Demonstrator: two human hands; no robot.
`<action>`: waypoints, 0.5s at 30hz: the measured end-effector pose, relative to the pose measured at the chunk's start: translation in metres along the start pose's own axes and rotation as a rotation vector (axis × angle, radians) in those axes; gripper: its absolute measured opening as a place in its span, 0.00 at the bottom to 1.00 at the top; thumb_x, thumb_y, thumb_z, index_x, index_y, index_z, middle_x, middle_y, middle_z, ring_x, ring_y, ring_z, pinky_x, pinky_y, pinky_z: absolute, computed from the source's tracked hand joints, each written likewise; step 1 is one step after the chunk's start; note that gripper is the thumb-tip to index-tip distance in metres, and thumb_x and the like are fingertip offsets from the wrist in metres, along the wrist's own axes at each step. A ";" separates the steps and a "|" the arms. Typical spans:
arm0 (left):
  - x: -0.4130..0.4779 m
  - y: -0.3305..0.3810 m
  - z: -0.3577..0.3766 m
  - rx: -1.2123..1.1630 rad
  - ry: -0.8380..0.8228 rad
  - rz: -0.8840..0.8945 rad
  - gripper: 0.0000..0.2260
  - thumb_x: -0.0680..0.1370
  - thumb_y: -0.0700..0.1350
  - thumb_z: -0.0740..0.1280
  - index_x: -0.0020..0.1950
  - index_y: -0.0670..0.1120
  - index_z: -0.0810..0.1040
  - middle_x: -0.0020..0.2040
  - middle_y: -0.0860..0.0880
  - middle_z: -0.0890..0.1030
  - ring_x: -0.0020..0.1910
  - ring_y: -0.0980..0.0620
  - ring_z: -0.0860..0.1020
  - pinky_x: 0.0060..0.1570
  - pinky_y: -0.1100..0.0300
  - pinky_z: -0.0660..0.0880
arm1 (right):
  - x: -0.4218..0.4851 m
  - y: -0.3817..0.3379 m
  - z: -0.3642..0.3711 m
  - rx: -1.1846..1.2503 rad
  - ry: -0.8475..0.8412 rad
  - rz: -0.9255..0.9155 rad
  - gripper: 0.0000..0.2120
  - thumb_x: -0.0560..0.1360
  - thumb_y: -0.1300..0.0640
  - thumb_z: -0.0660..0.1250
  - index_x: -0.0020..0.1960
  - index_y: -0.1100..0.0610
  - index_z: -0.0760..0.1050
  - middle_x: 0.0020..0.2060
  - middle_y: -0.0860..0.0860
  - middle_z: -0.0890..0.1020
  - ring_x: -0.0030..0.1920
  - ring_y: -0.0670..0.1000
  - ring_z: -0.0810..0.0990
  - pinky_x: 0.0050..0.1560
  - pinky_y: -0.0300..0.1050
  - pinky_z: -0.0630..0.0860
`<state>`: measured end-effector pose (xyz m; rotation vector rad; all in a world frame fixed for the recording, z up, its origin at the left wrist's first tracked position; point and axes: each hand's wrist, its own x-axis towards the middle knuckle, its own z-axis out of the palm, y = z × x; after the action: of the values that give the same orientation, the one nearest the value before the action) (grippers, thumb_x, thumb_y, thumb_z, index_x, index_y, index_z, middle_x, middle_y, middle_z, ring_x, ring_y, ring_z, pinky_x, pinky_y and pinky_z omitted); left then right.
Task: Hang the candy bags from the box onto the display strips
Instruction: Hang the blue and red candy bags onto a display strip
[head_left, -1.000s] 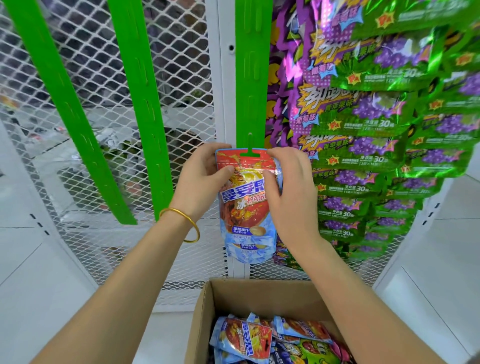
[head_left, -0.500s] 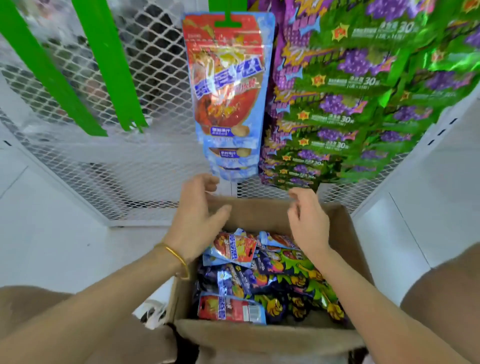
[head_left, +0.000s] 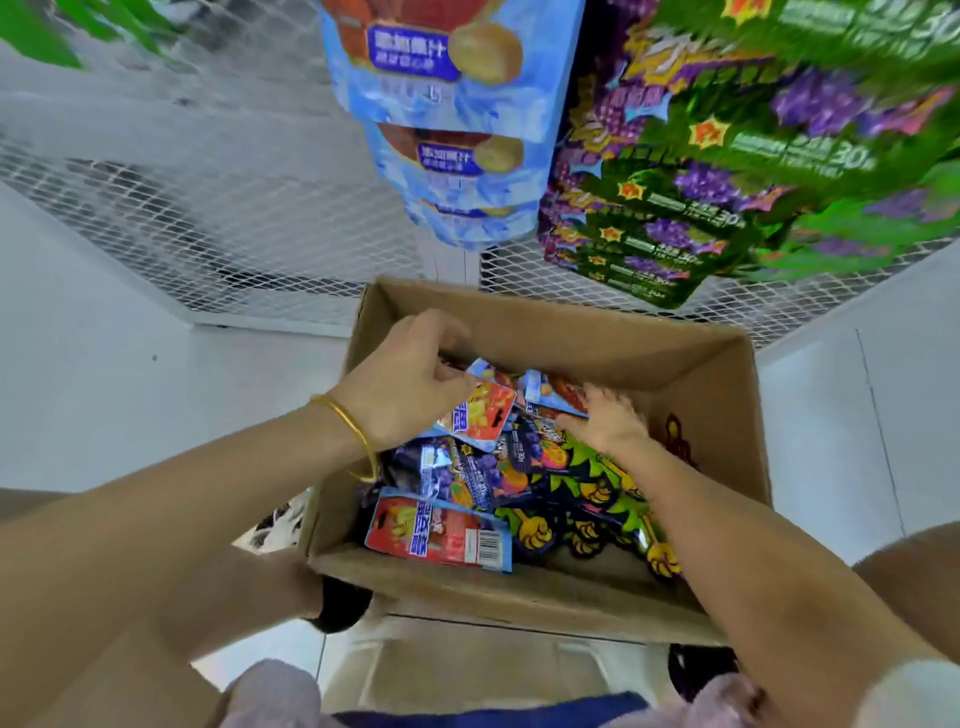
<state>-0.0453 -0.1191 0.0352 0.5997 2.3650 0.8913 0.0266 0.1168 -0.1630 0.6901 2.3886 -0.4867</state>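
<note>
- Left hand (head_left: 410, 379): narrow grip, pinching a red-blue candy bag (head_left: 480, 418) over the box (head_left: 571, 332).
- Right hand (head_left: 610, 423): wide grip, spread flat on loose bags (head_left: 519, 467) inside.

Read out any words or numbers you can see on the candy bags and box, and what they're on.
"添加果汁": on the label of the hanging blue candy bag; line beneath blurred.
"30": on the hanging green grape bags; other print blurred.
Red bag with barcode in the cardboard box: characters upside down, too blurred to read.
</note>
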 end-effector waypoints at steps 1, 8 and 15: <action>0.001 0.001 0.001 0.006 -0.007 -0.006 0.20 0.76 0.43 0.65 0.66 0.44 0.66 0.64 0.46 0.68 0.44 0.57 0.75 0.46 0.66 0.68 | 0.003 0.006 0.002 0.022 -0.035 0.013 0.36 0.73 0.35 0.59 0.74 0.49 0.54 0.72 0.53 0.63 0.72 0.58 0.60 0.70 0.57 0.60; 0.001 0.002 0.001 -0.011 -0.024 -0.027 0.19 0.76 0.43 0.65 0.66 0.44 0.67 0.65 0.46 0.68 0.50 0.52 0.76 0.50 0.62 0.69 | 0.006 0.006 -0.001 -0.297 0.079 -0.088 0.21 0.79 0.44 0.54 0.68 0.54 0.64 0.56 0.57 0.79 0.57 0.59 0.77 0.54 0.51 0.72; -0.003 -0.003 0.001 -0.013 -0.039 -0.045 0.18 0.76 0.43 0.65 0.66 0.45 0.67 0.65 0.45 0.69 0.50 0.52 0.77 0.52 0.61 0.71 | -0.004 0.009 0.002 0.045 -0.062 -0.158 0.31 0.73 0.35 0.60 0.70 0.50 0.64 0.64 0.57 0.70 0.64 0.58 0.71 0.64 0.50 0.69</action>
<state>-0.0431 -0.1221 0.0334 0.5516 2.3263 0.8673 0.0352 0.1215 -0.1636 0.5004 2.3907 -0.6207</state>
